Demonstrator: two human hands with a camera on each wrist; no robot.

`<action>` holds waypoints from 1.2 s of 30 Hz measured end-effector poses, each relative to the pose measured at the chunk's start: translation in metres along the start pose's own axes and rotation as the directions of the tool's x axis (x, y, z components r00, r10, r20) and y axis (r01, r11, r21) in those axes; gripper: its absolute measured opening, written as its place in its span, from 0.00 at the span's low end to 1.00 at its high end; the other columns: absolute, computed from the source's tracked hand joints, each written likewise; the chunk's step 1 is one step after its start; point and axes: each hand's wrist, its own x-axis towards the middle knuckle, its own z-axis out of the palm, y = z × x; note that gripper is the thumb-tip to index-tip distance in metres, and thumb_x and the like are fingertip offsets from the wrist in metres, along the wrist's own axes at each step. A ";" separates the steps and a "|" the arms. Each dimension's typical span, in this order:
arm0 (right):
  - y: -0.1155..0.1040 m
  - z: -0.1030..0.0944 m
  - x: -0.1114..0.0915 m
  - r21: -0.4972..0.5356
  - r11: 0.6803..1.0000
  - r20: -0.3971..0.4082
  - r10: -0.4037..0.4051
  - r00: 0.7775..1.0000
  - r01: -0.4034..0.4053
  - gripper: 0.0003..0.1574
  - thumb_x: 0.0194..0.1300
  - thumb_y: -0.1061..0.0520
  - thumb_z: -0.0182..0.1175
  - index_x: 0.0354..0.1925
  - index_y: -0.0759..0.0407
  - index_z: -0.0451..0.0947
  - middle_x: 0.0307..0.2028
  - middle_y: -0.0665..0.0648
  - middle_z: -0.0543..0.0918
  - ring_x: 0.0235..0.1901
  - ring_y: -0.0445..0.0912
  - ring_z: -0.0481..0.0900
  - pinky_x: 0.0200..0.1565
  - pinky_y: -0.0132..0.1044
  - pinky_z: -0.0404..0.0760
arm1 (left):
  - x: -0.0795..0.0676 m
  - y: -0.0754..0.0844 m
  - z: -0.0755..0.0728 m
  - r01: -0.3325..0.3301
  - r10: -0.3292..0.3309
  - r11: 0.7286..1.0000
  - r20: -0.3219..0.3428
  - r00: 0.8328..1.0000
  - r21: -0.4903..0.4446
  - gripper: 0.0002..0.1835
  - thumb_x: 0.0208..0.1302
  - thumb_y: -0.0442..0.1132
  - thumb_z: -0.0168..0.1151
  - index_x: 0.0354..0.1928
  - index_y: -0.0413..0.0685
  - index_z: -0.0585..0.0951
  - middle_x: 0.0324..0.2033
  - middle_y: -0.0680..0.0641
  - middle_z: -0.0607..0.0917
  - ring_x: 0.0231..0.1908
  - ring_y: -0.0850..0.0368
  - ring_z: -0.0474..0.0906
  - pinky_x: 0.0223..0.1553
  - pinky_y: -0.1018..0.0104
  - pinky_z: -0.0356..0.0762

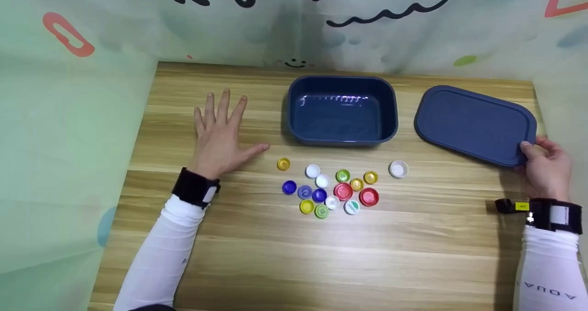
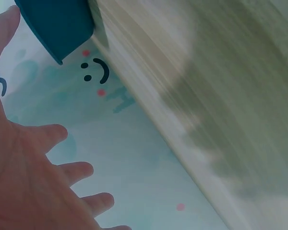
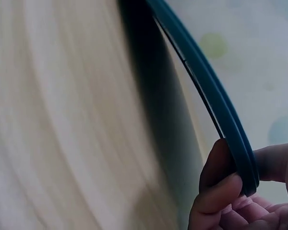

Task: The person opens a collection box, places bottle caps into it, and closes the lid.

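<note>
A dark blue rectangular lid (image 1: 475,125) is pinched at its near right corner by my right hand (image 1: 546,168), thumb on top and fingers beneath. In the right wrist view the lid (image 3: 216,96) is seen edge-on, raised off the table. My left hand (image 1: 218,143) is spread with straight fingers above the table at the left, holding nothing. Between the hands, at the back, sits an open dark blue container (image 1: 342,138) with nothing visible inside. Several bottle caps (image 1: 343,191) in red, yellow, white, green and blue lie in front of it.
A lone white cap (image 1: 398,169) lies right of the group. The wooden table (image 1: 321,265) meets a printed cloth (image 1: 257,35) that hangs along the back and both sides.
</note>
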 end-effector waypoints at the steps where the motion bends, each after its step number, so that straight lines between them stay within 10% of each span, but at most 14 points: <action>1: 0.000 0.000 0.000 -0.029 1.000 -0.006 0.000 1.000 0.000 0.26 0.66 0.55 0.70 0.56 0.51 0.68 0.41 0.50 0.78 0.25 0.41 0.81 0.21 0.33 0.81 | 0.000 0.000 0.000 0.001 -0.001 1.000 -0.002 1.000 0.001 0.64 0.50 0.84 0.56 0.82 0.61 0.48 0.81 0.42 0.38 0.78 0.37 0.26 0.72 0.33 0.21; 6: 0.003 0.003 0.003 -0.351 0.936 -0.046 -0.037 0.998 0.018 0.24 0.71 0.49 0.64 0.60 0.51 0.71 0.42 0.48 0.74 0.29 0.37 0.76 0.25 0.27 0.80 | -0.001 0.000 0.002 0.002 -0.002 1.000 -0.003 1.000 0.011 0.63 0.50 0.85 0.55 0.82 0.61 0.48 0.81 0.42 0.38 0.78 0.37 0.26 0.72 0.32 0.23; 12: 0.003 0.008 0.003 -0.742 0.666 -0.046 -0.162 0.986 0.075 0.40 0.75 0.45 0.54 0.76 0.61 0.62 0.47 0.47 0.73 0.38 0.31 0.70 0.38 0.19 0.74 | -0.003 0.001 0.003 -0.004 0.004 1.000 -0.005 1.000 0.012 0.63 0.51 0.85 0.55 0.82 0.61 0.48 0.81 0.43 0.38 0.78 0.38 0.25 0.72 0.33 0.21; 15: 0.004 0.011 0.001 -0.800 0.594 -0.034 -0.184 0.982 0.084 0.41 0.75 0.45 0.52 0.77 0.61 0.58 0.56 0.56 0.75 0.42 0.33 0.72 0.41 0.20 0.72 | -0.004 0.001 0.003 -0.002 0.002 1.000 -0.002 1.000 0.014 0.63 0.51 0.85 0.55 0.82 0.61 0.48 0.81 0.43 0.37 0.78 0.37 0.26 0.72 0.33 0.21; 22: 0.006 0.015 -0.008 -0.810 0.582 -0.046 -0.185 0.982 0.071 0.45 0.74 0.42 0.51 0.79 0.59 0.52 0.70 0.65 0.70 0.59 0.50 0.74 0.44 0.24 0.71 | -0.005 0.000 0.004 -0.002 0.002 1.000 0.007 1.000 0.014 0.64 0.50 0.85 0.55 0.83 0.62 0.47 0.81 0.43 0.37 0.78 0.37 0.26 0.72 0.33 0.20; 27: 0.003 0.026 -0.024 -0.793 0.568 0.081 -0.259 0.963 0.220 0.47 0.72 0.39 0.55 0.78 0.58 0.55 0.66 0.65 0.71 0.51 0.43 0.74 0.41 0.26 0.72 | -0.005 0.000 0.003 0.003 -0.003 1.000 0.006 1.000 0.016 0.64 0.49 0.86 0.55 0.82 0.62 0.48 0.81 0.44 0.38 0.78 0.38 0.26 0.72 0.33 0.21; 36: -0.001 0.075 -0.069 -0.629 0.474 0.485 -0.378 0.788 0.615 0.40 0.71 0.46 0.64 0.72 0.62 0.65 0.58 0.65 0.76 0.48 0.45 0.75 0.39 0.17 0.71 | -0.007 0.009 0.004 -0.013 0.013 1.000 -0.005 1.000 0.017 0.64 0.48 0.85 0.56 0.82 0.62 0.49 0.81 0.42 0.41 0.78 0.37 0.28 0.72 0.31 0.25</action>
